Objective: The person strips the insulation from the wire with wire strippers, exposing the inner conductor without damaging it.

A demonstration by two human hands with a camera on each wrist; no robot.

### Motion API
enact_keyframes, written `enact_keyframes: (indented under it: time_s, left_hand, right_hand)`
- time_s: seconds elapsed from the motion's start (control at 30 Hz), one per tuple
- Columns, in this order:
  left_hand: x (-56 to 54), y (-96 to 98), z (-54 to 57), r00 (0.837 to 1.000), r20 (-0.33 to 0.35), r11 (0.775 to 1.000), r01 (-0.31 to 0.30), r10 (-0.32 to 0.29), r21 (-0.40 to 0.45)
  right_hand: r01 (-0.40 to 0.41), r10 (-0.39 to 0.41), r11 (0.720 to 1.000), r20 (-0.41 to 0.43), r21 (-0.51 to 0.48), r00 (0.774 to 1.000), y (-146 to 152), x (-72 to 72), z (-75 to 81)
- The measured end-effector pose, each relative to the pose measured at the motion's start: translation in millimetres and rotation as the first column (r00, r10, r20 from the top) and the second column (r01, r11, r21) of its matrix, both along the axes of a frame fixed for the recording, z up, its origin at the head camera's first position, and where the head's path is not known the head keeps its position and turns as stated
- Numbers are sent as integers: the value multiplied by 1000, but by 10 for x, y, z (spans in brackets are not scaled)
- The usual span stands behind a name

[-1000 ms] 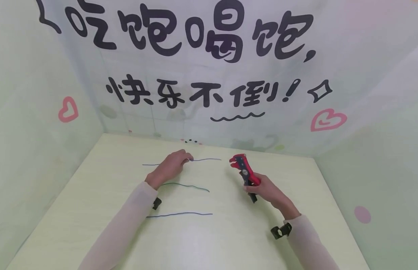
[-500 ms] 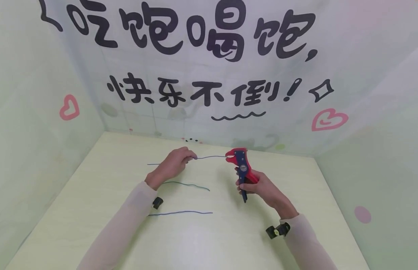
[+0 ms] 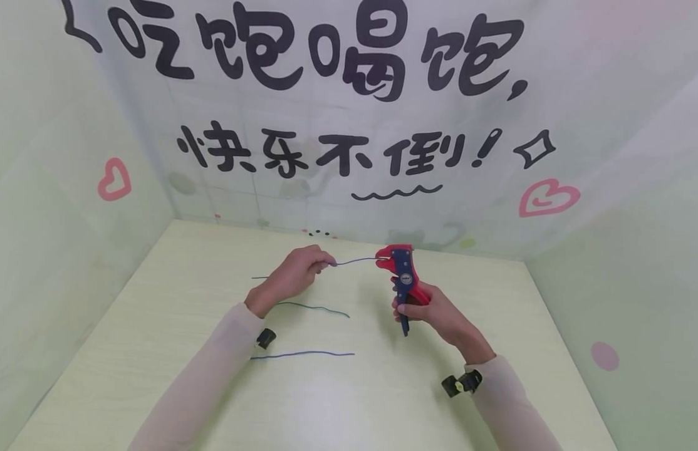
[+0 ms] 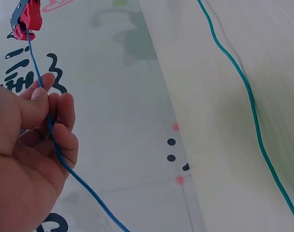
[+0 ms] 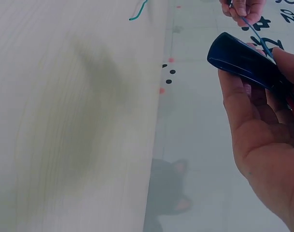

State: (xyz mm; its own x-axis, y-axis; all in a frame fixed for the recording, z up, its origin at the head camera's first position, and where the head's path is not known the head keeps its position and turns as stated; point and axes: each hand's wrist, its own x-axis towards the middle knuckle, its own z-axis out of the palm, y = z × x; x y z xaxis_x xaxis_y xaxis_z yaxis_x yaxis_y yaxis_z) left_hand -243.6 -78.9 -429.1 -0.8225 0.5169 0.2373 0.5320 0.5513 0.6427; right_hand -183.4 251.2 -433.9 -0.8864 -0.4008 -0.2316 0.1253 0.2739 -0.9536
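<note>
My left hand (image 3: 295,272) pinches a thin blue wire (image 3: 357,259) between thumb and fingers above the back of the table. In the left wrist view, the wire (image 4: 91,192) runs across the curled fingers and trails down behind them. Its far end meets the nose of a red and dark-blue wire stripper (image 3: 404,266), entering between the red jaws. My right hand (image 3: 442,316) is wrapped round the stripper's handles, holding the tool upright. The right wrist view shows a dark handle (image 5: 243,60) against the fingers, but the tool's nose is hidden there.
A green wire (image 3: 317,307) lies on the pale table (image 3: 326,413) just in front of the left hand. Another blue wire (image 3: 304,354) lies nearer the front, partly behind the left sleeve (image 3: 208,376). A printed cloth wall (image 3: 326,207) stands close behind both hands.
The stripper has moved left and turned more upright, its jaws coming onto the wire's end. The left hand has shifted slightly right, lifting the wire, and the stripper's jaws have closed up.
</note>
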Motion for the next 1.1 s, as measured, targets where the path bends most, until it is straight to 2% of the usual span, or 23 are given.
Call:
enact_keyframes:
  time_s: [0.2,0.47,0.73,0.9,1.1]
  left_hand:
    - [14,36,17,999,-31,1000,11,-11,-12]
    - [34,58,55,998,-55,1000,26,-27,-12]
    - [30,61,42,999,-44,1000,25,-25,-11]
    - [24,54,25,1000,-21,1000,16,-16,-6]
    - [19,50,37,1000,-2,1000,22,-22,21]
  right_hand:
    - [9,-9,1000,-14,6,1000,-20,16,15]
    - [63,-63,998,-42,-1,997,-87,30,3]
    - [99,-101,994,-57,-40,993,-204,78,-24]
    - [155,-160,985,-74,-69,984,-298,118,-66]
    - [266,-269,957,-10,-115,963,-386,126,-145]
